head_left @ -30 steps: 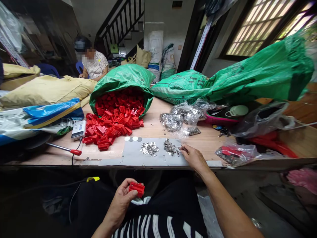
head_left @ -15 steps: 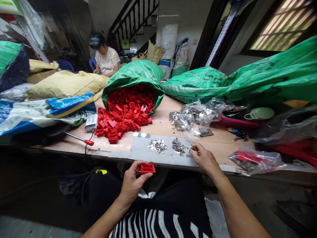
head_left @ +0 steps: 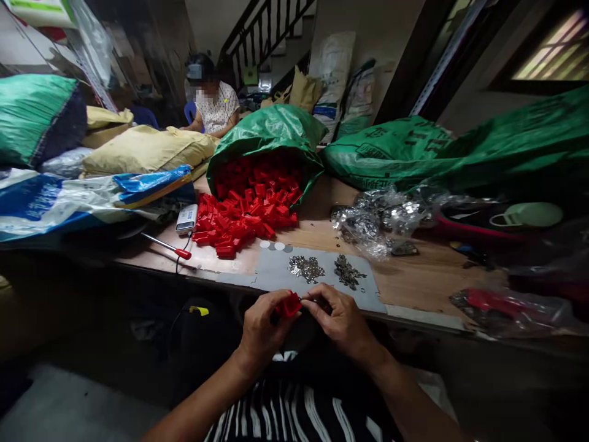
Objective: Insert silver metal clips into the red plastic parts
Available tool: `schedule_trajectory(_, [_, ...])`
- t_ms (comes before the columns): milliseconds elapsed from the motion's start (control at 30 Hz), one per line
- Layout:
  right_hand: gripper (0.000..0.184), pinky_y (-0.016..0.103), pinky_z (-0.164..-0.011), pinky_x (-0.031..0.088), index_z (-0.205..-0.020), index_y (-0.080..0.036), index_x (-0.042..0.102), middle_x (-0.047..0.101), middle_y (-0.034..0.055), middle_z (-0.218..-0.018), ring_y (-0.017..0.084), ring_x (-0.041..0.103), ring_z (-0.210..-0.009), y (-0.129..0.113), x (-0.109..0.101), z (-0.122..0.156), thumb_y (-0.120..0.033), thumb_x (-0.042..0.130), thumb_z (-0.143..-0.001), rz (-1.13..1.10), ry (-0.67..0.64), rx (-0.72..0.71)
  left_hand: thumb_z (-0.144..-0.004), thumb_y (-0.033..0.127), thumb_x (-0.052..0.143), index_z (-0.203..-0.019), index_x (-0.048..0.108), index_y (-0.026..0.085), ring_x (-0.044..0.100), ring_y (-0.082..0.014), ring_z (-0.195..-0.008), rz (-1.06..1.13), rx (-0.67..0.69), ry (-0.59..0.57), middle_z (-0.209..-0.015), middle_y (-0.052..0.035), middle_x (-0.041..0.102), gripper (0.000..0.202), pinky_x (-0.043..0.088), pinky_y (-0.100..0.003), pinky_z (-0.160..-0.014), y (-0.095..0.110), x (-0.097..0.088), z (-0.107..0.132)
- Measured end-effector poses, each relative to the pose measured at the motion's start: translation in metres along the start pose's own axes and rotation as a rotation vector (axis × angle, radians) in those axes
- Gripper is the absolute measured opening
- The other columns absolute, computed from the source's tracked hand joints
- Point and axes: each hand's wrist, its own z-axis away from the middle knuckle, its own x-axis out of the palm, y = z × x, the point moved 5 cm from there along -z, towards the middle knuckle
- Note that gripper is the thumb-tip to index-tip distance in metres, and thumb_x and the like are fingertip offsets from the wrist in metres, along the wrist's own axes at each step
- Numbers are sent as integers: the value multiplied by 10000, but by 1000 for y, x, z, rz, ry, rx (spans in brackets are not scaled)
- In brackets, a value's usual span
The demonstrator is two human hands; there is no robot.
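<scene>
In front of my lap, just off the table's edge, my left hand (head_left: 263, 324) grips a small red plastic housing (head_left: 291, 304), open like a little box. My right hand (head_left: 341, 316) is closed in a pinch at the housing's right end, with the fingertips close to it. Something small and dark shows between those fingertips, too small to name. Beyond the hands, a grey mat (head_left: 271, 277) bears a pile of shiny flat metal pieces (head_left: 306, 268) and a darker pile of small metal parts (head_left: 348, 271).
A green sack (head_left: 271, 132) spills many red housings (head_left: 239, 224) onto the table. A red-tipped rod (head_left: 170, 245) and a white device (head_left: 186, 219) lie left. Clear bags of metal parts (head_left: 363, 227) lie right. Across the table sits another person (head_left: 216, 104).
My right hand has moved left from the darker metal pile to the red housing. My left hand has turned the housing and lifted it slightly. The view has shifted left.
</scene>
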Motion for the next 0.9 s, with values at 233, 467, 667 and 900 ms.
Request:
schedule_trajectory(233, [105, 262, -657, 464, -809, -217, 589, 616, 19, -753, 156, 594, -697, -1, 8, 0, -239, 537, -897, 11, -14, -79, -796, 218, 684, -1099, 597, 211, 701, -182, -892, 10, 13, 20, -983, -69, 734, 316, 583, -302, -793, 2, 0, 3])
schedule_trajectory(467, [179, 308, -721, 470, -801, -223, 614, 611, 42, -804, 185, 581, -763, 3, 10, 2, -353, 536, -897, -158, -62, 27, -793, 244, 686, -1100, 619, 233, 690, -211, -972, 113, -156, -11, -1056, -72, 726, 314, 570, -349, -860, -4, 2, 12])
schedule_trajectory(667, [285, 233, -636, 423, -809, -212, 489, 495, -33, -735, 118, 481, -677, 22, 23, 7, -439, 659, -785, -594, -120, 290, -795, 147, 667, -1141, 589, 234, 667, -216, -1045, 207, -51, 9, -1111, -80, 713, 365, 555, -373, -903, 1, 0, 16])
schedule_trajectory(900, [321, 208, -598, 371, -805, -198, 460, 456, -39, -745, 100, 427, -671, 23, 29, 14, -452, 655, -793, -682, -220, 303, -805, 53, 600, -1141, 601, 235, 682, -224, -1019, 183, 103, -33, -1089, -82, 725, 383, 546, -414, -910, 10, 2, 23])
